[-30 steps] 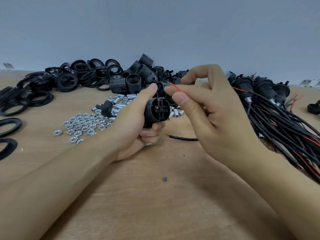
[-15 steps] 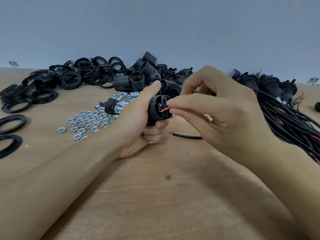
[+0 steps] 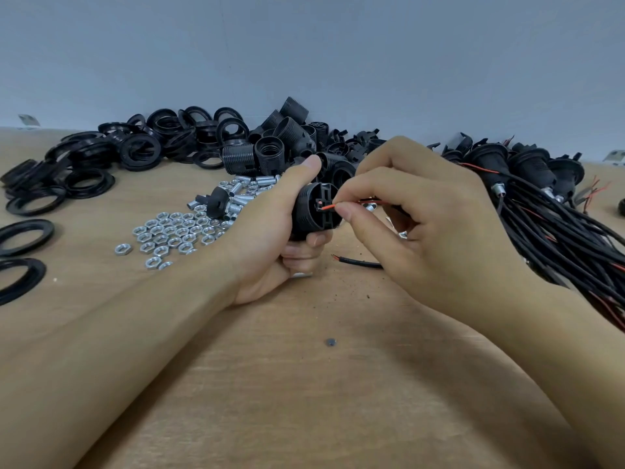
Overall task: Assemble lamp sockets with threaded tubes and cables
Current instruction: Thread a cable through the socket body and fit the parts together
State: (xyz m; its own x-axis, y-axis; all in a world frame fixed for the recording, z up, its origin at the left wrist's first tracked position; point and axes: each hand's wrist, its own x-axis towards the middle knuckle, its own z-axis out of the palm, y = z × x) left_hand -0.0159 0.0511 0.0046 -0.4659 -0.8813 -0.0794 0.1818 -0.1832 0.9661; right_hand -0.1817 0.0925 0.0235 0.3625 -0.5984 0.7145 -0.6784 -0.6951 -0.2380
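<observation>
My left hand [image 3: 267, 238] grips a black lamp socket [image 3: 313, 211] above the table, its terminal end turned toward me. My right hand [image 3: 416, 225] pinches a thin red wire [image 3: 328, 207] between thumb and forefinger, and the wire's tip sits at a terminal hole in the socket. A silver threaded tube [image 3: 370, 207] and black cable show just behind my right fingers. The cable's loose end [image 3: 358, 263] lies on the wood below.
Silver nuts [image 3: 169, 235] and short threaded tubes [image 3: 240, 194] lie left of my hands. Black rings [image 3: 101, 160] and socket bodies [image 3: 277, 147] pile up at the back. Finished sockets with black cables [image 3: 541, 204] lie at the right. A small dark speck [image 3: 330, 342] sits on the wooden table [image 3: 304, 401].
My right hand has brought the red wire down from above the socket to its terminal end. The left hand keeps its grip on the socket.
</observation>
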